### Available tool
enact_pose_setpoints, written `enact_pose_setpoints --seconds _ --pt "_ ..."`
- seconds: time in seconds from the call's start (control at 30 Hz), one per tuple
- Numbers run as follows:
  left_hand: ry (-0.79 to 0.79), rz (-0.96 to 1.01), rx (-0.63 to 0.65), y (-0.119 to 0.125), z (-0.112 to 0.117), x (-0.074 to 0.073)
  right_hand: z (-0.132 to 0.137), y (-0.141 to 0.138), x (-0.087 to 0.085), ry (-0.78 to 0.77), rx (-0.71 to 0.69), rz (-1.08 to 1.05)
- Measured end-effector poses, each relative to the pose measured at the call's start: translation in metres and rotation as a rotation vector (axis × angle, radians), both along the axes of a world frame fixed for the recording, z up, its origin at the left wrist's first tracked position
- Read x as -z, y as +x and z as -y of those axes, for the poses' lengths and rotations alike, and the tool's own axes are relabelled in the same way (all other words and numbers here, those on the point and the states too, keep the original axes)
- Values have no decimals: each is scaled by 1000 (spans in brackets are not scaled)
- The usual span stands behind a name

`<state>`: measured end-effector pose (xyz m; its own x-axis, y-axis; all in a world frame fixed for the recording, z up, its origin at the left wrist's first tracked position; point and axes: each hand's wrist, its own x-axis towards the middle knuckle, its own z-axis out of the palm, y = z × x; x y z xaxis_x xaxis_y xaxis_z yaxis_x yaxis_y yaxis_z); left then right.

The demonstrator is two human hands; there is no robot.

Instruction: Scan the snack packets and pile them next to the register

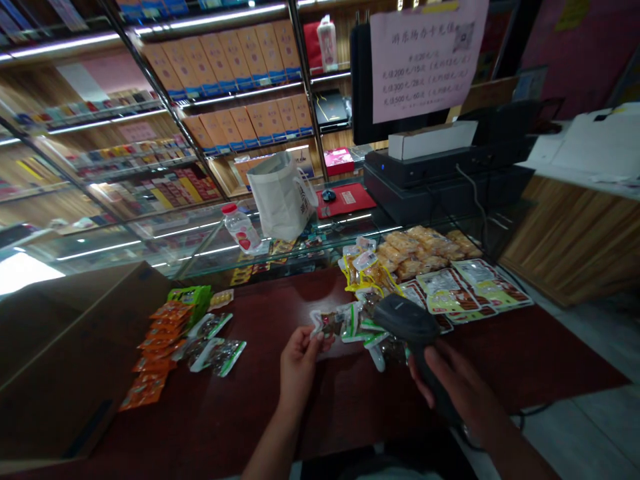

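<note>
My left hand (299,363) pinches the corner of a small clear snack packet (331,323) with white and green edges, lifted just above the dark red counter (300,413). My right hand (453,387) grips a black handheld barcode scanner (407,322) by its handle, its head pointing left toward the packet. More packets of the same kind (373,333) lie in a loose heap under and beside the scanner.
Orange sachets (155,350), a green pack (193,298) and clear packets (215,347) lie at the left. Yellow and white snack packs (440,273) cover the right. Behind stand a glass counter with a bottle (241,228), a white bag (280,193), a register (440,173) and stocked shelves.
</note>
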<state>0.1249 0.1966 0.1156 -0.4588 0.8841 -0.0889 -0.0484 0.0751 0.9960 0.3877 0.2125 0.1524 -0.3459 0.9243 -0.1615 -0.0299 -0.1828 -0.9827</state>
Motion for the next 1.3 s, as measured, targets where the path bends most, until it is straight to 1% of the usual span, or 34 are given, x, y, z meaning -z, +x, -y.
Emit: enact_pose_setpoints --seconds 0.1,0.2,0.27,0.4,0.5,0.6,0.7,0.77,0.83,0.97,1.07,1.13,1.2,1.23,1.3 --pt "-43 56 128 6 -13 -4 -13 24 2 -20 92 -46" --pt "-70 73 247 15 -28 -11 -16 44 3 -40 203 -65" --pt "-93 71 335 23 -40 -15 -15 51 3 -47 251 -78" --pt "-128 4 502 37 -61 -16 -8 52 6 -54 277 -108" --pt "-169 -120 577 45 -72 -14 -5 50 9 -85 285 -83" --pt "-177 -354 611 49 -75 -11 -3 50 11 -97 254 -46" --pt "-164 -601 622 50 -70 -9 -3 49 10 -88 240 -38" --pt "-158 -716 599 50 -66 -8 -3 48 9 -84 233 -40" --pt "-145 -759 579 50 -62 -8 -4 47 8 -81 232 -48" --pt "-113 -726 534 50 -55 -7 -6 44 9 -74 212 -52" --pt "-87 -709 459 42 -48 -6 -5 43 11 -65 190 -40" --pt "-84 -733 381 28 -41 -5 -4 44 11 -78 197 -26" --pt "-120 -827 268 5 -33 -5 -2 46 12 -94 217 -6" --pt "-143 -907 198 -9 -27 -5 -1 47 13 -99 229 2" --pt "-194 -1128 47 -43 -15 -5 -1 48 15 -106 251 11"
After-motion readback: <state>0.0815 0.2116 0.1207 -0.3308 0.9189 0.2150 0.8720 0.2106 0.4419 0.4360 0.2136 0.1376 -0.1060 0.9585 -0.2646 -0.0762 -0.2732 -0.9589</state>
